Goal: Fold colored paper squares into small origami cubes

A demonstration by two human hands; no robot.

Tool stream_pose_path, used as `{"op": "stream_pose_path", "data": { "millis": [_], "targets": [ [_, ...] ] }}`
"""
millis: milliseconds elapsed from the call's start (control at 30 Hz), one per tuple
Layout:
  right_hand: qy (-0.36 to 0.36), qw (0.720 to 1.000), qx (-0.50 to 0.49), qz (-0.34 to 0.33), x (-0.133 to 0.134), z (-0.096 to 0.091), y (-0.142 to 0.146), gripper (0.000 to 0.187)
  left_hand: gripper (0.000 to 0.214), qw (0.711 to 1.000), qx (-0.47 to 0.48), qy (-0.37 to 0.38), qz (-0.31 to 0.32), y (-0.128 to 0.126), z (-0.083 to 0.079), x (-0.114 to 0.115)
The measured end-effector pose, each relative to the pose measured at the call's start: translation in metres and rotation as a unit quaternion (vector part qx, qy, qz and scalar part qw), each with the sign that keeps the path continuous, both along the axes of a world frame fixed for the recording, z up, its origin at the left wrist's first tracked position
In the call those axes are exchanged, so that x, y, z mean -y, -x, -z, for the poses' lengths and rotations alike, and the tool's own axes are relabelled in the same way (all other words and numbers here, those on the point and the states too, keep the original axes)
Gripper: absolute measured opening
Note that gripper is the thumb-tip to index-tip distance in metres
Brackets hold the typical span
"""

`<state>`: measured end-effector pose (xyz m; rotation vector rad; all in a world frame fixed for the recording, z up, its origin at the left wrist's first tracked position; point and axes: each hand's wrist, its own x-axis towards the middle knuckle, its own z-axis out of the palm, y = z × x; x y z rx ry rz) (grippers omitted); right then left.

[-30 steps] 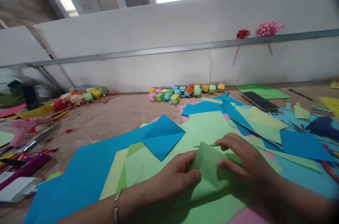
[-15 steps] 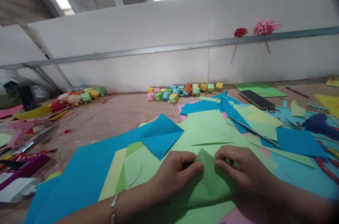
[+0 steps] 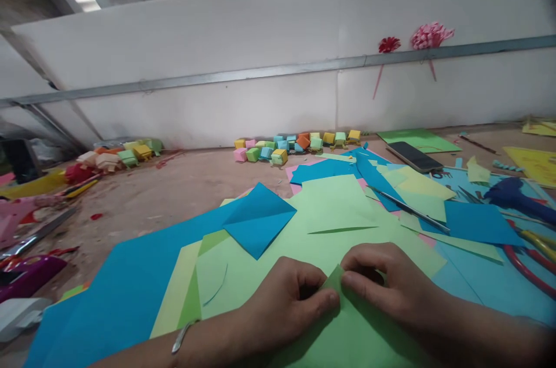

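Both my hands are at a folded sheet of light green paper [image 3: 336, 327] in the lower middle of the head view. My left hand [image 3: 295, 292] pinches it near its pointed top corner, thumb in front. On the other side of that corner, my right hand [image 3: 380, 275] pinches the edge between thumb and fingers. The lower part of the folded sheet runs out of view at the bottom. Beneath lie more light green sheets [image 3: 334, 200]. A creased blue square of paper [image 3: 260, 220] rests just beyond my left hand.
Small folded paper cubes [image 3: 278, 156] sit along the wall. To the right are a phone [image 3: 412, 156], a pen-like tool [image 3: 408, 208] and red-handled scissors [image 3: 527, 272]. A large blue sheet [image 3: 125, 275] spreads left, near a purple tool [image 3: 32, 278].
The top corner of the green paper, with both hands, sits slightly lower, and my hands have come closer together. The whole view has shifted a little.
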<state>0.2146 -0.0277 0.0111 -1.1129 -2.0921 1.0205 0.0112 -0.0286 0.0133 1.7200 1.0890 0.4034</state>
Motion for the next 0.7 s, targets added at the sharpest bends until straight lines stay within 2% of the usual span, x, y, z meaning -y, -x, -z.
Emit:
{"op": "stream_pose_path", "data": {
  "millis": [367, 500, 700],
  "targets": [
    [0.008, 1.000, -0.017, -0.004, 0.002, 0.004, 0.004, 0.018, 0.041, 0.999, -0.017, 0.037, 0.004, -0.002, 0.004, -0.001],
    [-0.019, 1.000, -0.003, 0.018, -0.002, 0.007, 0.004, 0.020, 0.040, 0.998, -0.001, 0.061, 0.002, -0.001, 0.000, -0.001],
    [-0.067, 0.995, 0.002, 0.078, -0.018, 0.003, -0.007, 0.024, 0.030, 0.988, 0.077, 0.134, -0.007, 0.004, -0.011, -0.006]
  ]
}}
